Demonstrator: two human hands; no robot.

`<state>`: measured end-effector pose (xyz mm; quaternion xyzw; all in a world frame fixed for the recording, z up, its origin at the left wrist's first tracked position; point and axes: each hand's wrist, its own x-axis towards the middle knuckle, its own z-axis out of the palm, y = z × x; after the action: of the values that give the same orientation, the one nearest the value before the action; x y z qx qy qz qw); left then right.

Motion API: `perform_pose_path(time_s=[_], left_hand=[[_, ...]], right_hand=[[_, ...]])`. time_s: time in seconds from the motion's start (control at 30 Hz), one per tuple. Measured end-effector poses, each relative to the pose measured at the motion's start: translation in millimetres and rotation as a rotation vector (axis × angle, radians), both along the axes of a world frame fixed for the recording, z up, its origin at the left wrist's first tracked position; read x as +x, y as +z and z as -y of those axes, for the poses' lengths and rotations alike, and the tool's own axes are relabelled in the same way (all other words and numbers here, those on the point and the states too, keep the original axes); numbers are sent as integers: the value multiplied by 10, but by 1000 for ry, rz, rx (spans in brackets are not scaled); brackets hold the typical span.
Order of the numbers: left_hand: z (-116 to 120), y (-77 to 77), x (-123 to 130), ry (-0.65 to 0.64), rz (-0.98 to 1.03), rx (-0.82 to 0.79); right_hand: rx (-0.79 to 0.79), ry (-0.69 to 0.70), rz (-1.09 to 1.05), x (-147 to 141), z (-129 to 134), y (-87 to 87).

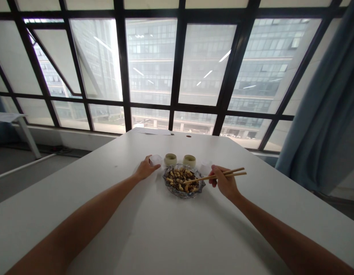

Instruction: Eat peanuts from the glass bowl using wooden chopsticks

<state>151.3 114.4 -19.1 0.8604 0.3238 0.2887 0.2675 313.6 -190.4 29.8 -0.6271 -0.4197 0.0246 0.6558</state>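
Note:
My left hand [145,169] is closed around the side of a small clear plastic cup [156,159] on the table. In my right hand [222,181] is a pair of wooden chopsticks [232,172], their tips pointing left into a glass bowl [181,194] with a wavy rim. Peanuts in shells and dark seeds [181,178] fill the bowl, and the chopstick tips touch them near the middle. Whether the tips pinch a piece is too small to tell. A second clear cup [205,165] stands just left of my right hand.
Two pale green ceramic cups, one on the left [170,159] and one on the right [189,160], stand behind the bowl. White paper [152,131] lies at the far edge of the white table [154,236]. Windows rise beyond it, with a blue curtain [317,114] at right.

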Motion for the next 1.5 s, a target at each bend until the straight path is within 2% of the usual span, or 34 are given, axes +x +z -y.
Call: perform_pose_path(time_s=[0.1,0.17,0.4,0.5,0.6,0.7,0.87,1.03,1.23,1.5], left_hand=[[13,10,-9,-12,8,-9],[18,14,-14,-15,3,-13],[1,-19,-4,-30,-22,14],[2,-24,-4,-32,-28,19],[23,-3,-14,-33,-37,24],[44,18,-24,-35,-41,29],[39,8,-24,-52,-28,24],[11,-22,-19,-58,-32,28],[-11,-39,-10,-44,-53,40],[53,32,-34,-52,-62,31]], right_hand=[[60,-65,-22,22,15,38],[52,-61,-30,19,18,48],[-184,133,87,-91,0,60],[-238,128,233,-112,7,43],[-278,64,350,-89,20,29],[-243,5,309,-54,31,68],[-118,-11,115,-53,63,261],[-186,43,177,-105,99,380],[-330,135,416,-132,92,331],[-305,143,466,-148,54,212]])
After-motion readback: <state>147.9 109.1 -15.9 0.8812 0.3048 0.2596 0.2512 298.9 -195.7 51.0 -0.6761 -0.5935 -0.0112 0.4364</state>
